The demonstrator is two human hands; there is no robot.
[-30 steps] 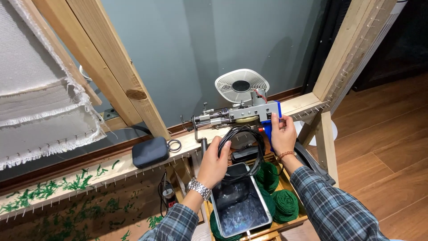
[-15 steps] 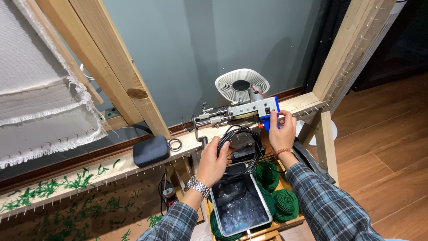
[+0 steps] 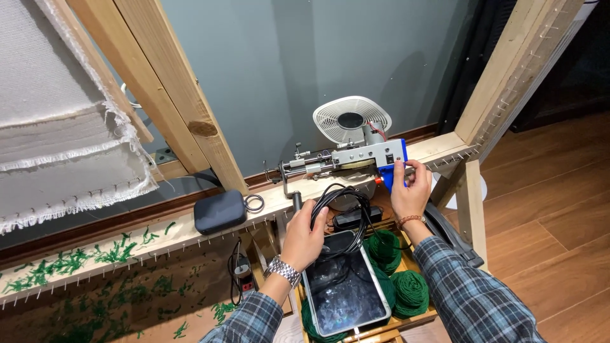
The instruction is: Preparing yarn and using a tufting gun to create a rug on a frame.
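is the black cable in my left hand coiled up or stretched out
Coiled: the black cable forms loops gathered in the left hand, beside the tufting gun.

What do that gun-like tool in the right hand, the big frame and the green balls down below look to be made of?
The tool looks like bare silvery metal, with a glossy blue grip, probably plastic, which the right hand holds. The frame is pale unfinished wood: grain and a knot show. The green balls look like wound yarn, matte and fuzzy. The left hand holds a black cable, likely rubber-coated.

Silver-and-blue tufting gun (image 3: 346, 162), black cable (image 3: 346, 206), green yarn balls (image 3: 410, 292), white fan (image 3: 349, 121), plaid sleeves (image 3: 470, 298).
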